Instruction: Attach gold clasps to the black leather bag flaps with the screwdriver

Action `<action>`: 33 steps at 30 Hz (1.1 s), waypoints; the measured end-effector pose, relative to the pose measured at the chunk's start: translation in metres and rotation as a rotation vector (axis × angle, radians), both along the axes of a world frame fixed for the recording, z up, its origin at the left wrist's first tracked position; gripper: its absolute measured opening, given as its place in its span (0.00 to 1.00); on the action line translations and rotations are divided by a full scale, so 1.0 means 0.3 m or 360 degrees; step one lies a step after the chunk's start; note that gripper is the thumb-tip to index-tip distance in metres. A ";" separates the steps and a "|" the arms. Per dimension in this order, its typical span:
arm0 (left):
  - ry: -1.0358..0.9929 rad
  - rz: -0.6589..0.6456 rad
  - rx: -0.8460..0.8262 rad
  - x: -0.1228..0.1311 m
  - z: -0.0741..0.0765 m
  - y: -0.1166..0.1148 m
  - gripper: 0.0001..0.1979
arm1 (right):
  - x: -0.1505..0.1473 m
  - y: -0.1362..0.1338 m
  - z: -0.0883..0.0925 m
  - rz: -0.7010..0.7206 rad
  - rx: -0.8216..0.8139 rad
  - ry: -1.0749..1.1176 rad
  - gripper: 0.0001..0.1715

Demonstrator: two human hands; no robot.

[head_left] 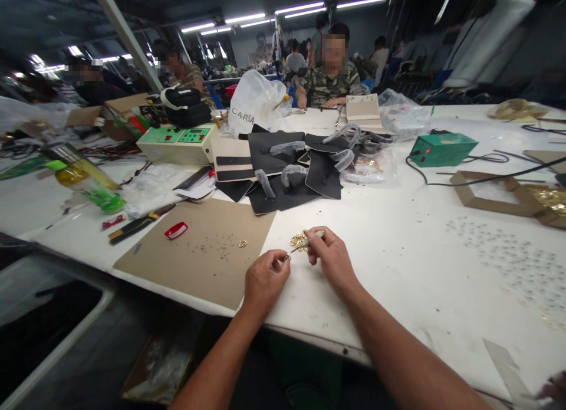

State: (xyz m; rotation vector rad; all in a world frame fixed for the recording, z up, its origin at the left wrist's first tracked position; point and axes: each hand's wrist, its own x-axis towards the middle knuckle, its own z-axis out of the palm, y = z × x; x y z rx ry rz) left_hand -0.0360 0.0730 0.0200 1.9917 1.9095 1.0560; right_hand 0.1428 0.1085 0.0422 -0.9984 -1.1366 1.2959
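Between the pinched fingers of the left hand (266, 278) sits a small metal piece (287, 257). Just right, the right hand (330, 253) pinches a slim pointed tool (303, 244), its tip near the piece. Gold rings (295, 239) lie just beside that hand; left of the left hand spreads a brown board (198, 277).

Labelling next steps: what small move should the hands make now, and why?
Probably guide the pen-like tool so its tip meets the small metal piece. The left hand pinches that piece, and the right hand holds the tool with its thin tip aimed there, very close; whether they already touch is unclear.
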 end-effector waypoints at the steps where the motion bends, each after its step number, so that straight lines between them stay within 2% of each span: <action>1: -0.0030 0.0006 -0.0003 0.002 -0.001 -0.004 0.07 | -0.002 -0.008 0.005 0.0021 0.0050 -0.0076 0.17; 14: -0.0137 -0.0043 0.0057 0.014 -0.007 -0.003 0.06 | -0.012 -0.030 -0.005 -0.0012 0.0315 -0.0583 0.13; 22: -0.0143 -0.0059 0.0092 0.017 -0.001 -0.004 0.06 | -0.016 -0.034 -0.007 -0.0099 0.0332 -0.0544 0.12; 33: -0.0152 -0.0079 0.0080 0.014 -0.011 -0.004 0.06 | -0.023 -0.030 -0.021 -0.0036 0.0419 -0.0640 0.09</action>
